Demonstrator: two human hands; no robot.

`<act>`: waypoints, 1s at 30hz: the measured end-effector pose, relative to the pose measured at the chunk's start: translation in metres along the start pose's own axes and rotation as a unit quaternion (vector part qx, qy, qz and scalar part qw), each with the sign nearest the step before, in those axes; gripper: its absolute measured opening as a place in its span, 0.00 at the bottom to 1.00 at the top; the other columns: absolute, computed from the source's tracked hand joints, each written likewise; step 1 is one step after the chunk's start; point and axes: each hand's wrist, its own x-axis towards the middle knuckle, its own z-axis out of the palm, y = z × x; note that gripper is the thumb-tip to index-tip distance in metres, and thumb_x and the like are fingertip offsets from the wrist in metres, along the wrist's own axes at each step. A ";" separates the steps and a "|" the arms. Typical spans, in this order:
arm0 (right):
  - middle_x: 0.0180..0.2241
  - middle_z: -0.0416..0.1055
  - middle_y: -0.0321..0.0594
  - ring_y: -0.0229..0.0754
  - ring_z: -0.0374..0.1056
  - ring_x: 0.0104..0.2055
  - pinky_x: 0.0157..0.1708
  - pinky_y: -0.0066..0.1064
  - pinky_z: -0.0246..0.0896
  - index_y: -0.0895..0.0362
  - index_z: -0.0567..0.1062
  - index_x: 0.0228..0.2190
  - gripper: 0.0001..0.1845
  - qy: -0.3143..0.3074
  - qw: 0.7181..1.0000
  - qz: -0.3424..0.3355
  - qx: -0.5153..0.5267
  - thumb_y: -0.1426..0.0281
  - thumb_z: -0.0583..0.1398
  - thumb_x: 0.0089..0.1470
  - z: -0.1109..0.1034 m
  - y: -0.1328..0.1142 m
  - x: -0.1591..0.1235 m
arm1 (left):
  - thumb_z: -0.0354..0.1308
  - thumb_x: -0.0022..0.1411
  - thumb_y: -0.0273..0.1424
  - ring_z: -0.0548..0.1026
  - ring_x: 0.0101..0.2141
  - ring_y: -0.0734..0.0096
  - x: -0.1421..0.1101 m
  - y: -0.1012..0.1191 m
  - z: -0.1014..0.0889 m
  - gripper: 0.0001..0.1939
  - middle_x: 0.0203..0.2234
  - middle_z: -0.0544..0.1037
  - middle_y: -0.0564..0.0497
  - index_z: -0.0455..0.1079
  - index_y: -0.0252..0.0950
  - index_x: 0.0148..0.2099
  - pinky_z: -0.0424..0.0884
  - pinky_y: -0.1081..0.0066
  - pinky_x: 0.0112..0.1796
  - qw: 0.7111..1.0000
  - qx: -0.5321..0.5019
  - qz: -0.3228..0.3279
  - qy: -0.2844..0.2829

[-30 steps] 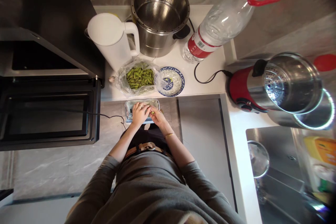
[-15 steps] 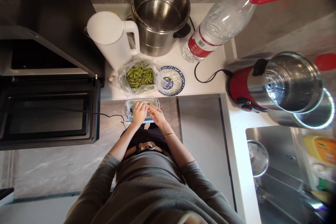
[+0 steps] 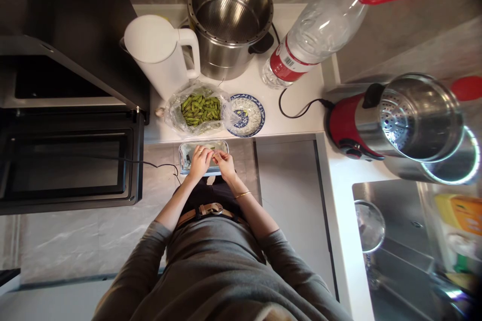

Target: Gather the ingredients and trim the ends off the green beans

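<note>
My left hand (image 3: 201, 161) and my right hand (image 3: 225, 163) meet at the fingertips over an open bin (image 3: 183, 164) below the counter's front edge. Both are closed in a pinch around a green soybean pod, mostly hidden by the fingers. On the counter ahead, a clear plastic bag (image 3: 173, 110) lies open with many green soybean pods (image 3: 200, 110) in it. Touching its right side is a blue and white patterned plate (image 3: 257, 116) with a few small green beans (image 3: 244, 112) on it.
Behind the bag stand a white pitcher (image 3: 150, 42) and a steel pot (image 3: 226, 55). A large water bottle (image 3: 312, 35) is to their right. Farther right are a red and steel appliance (image 3: 350, 120) and a sink (image 3: 402, 225). An open oven door (image 3: 68, 165) juts out left.
My right hand's fingers have shifted slightly, and the green pod that showed at them is now mostly hidden. My left hand stays almost in place.
</note>
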 end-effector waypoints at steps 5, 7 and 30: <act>0.20 0.64 0.32 0.37 0.58 0.25 0.29 0.30 0.56 0.53 0.74 0.22 0.14 0.014 0.998 -0.036 -0.043 0.56 0.65 0.47 0.000 0.008 0.001 | 0.49 0.71 0.32 0.71 0.36 0.64 -0.002 0.002 0.005 0.13 0.31 0.75 0.48 0.70 0.37 0.34 0.70 0.64 0.42 1.000 0.005 -0.002 -0.004; 0.20 0.63 0.31 0.37 0.57 0.25 0.28 0.29 0.56 0.53 0.73 0.21 0.14 0.020 0.999 -0.029 -0.031 0.57 0.65 0.48 0.001 0.010 0.002 | 0.49 0.71 0.33 0.71 0.37 0.64 -0.003 0.002 0.006 0.13 0.32 0.75 0.47 0.71 0.37 0.35 0.70 0.63 0.42 1.000 0.010 -0.017 -0.002; 0.32 0.79 0.40 0.33 0.75 0.33 0.34 0.20 0.71 0.57 0.76 0.34 0.11 0.007 0.939 0.189 0.287 0.80 0.54 0.56 -0.020 -0.045 0.005 | 0.49 0.68 0.29 0.78 0.34 0.62 0.019 -0.004 -0.016 0.15 0.31 0.81 0.47 0.75 0.39 0.49 0.70 0.67 0.40 0.976 0.080 -0.174 -0.103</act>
